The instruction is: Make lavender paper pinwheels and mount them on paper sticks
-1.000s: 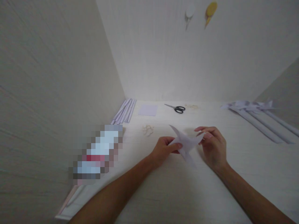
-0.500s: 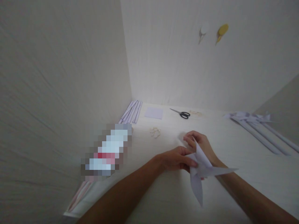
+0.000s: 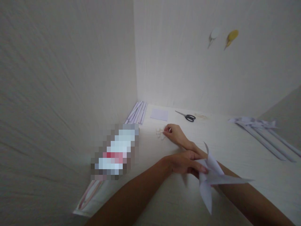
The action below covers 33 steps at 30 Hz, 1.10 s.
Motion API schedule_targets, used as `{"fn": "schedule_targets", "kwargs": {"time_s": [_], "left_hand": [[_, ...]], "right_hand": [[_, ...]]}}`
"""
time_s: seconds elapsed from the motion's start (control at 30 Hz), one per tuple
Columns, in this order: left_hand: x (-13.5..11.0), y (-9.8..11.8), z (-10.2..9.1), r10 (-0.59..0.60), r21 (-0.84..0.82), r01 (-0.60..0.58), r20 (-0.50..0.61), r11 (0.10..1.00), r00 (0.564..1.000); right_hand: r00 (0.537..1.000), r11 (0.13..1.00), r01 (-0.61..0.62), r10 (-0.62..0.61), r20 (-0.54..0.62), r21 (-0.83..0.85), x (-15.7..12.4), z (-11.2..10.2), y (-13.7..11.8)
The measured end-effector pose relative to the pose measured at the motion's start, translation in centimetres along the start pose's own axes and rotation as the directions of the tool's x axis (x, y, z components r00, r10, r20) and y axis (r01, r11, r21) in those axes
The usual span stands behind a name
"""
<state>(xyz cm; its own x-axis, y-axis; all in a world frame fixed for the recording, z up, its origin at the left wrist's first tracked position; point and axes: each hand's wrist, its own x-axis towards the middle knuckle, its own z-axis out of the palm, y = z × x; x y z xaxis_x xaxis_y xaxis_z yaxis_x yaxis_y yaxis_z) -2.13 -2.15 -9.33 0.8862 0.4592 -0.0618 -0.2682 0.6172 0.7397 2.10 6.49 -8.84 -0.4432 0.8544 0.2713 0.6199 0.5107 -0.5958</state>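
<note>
My left hand [image 3: 187,162] pinches a white paper pinwheel [image 3: 209,175] between thumb and fingers, its pointed blades sticking out to several sides. Crossing beyond it, my right hand [image 3: 175,133] reaches left to a small pile of thin tan pieces [image 3: 159,133] on the white tabletop. Thumb and fingertips are closed at the pile's right edge; whether they hold one of the pieces is too small to tell. The right forearm passes behind the pinwheel.
Rolled paper sticks [image 3: 137,113], a paper square [image 3: 159,114] and black-handled scissors [image 3: 189,117] lie along the back. More thin pieces [image 3: 200,116] are beside the scissors. At right lie several pinwheels on sticks [image 3: 256,123]. A blurred-out object [image 3: 117,147] stands left; hooks [image 3: 232,35] hang on the wall.
My right hand has moved left from beside the pinwheel to the pile of thin tan pieces. My left hand keeps hold of the pinwheel. The view has shifted slightly.
</note>
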Motion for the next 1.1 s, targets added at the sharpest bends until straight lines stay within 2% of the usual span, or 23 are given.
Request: {"fn": "schedule_targets", "kwargs": {"time_s": [0.23,0.37,0.6,0.77,0.93,1.1], "left_hand": [[0.1,0.0,-0.4,0.011,0.023,-0.010,-0.028,1.000,1.000],[0.0,0.1,-0.3,0.049,0.033,-0.047,-0.054,0.998,0.997],[-0.1,0.5,-0.1,0.169,-0.005,-0.170,-0.084,0.985,0.982],[-0.1,0.6,0.0,0.147,-0.002,-0.148,-0.119,0.989,0.982],[-0.2,0.7,0.2,0.164,-0.001,-0.166,-0.122,0.986,0.979],[-0.1,0.6,0.1,0.139,-0.029,-0.142,-0.091,0.989,0.986]], "right_hand": [[1.000,0.994,-0.011,0.012,-0.009,0.110,0.1,-0.3,-0.6],[0.997,0.973,-0.061,0.068,-0.024,0.224,0.2,-0.6,-0.4],[0.969,0.863,-0.191,0.242,-0.050,0.468,-0.6,-1.9,0.8],[0.952,0.795,-0.219,0.300,-0.054,0.566,-1.3,-2.1,1.0],[0.934,0.708,-0.284,0.358,0.019,0.647,-1.3,-2.1,0.6],[0.910,0.697,-0.333,0.413,0.025,0.635,-1.5,-2.0,0.6]]}}
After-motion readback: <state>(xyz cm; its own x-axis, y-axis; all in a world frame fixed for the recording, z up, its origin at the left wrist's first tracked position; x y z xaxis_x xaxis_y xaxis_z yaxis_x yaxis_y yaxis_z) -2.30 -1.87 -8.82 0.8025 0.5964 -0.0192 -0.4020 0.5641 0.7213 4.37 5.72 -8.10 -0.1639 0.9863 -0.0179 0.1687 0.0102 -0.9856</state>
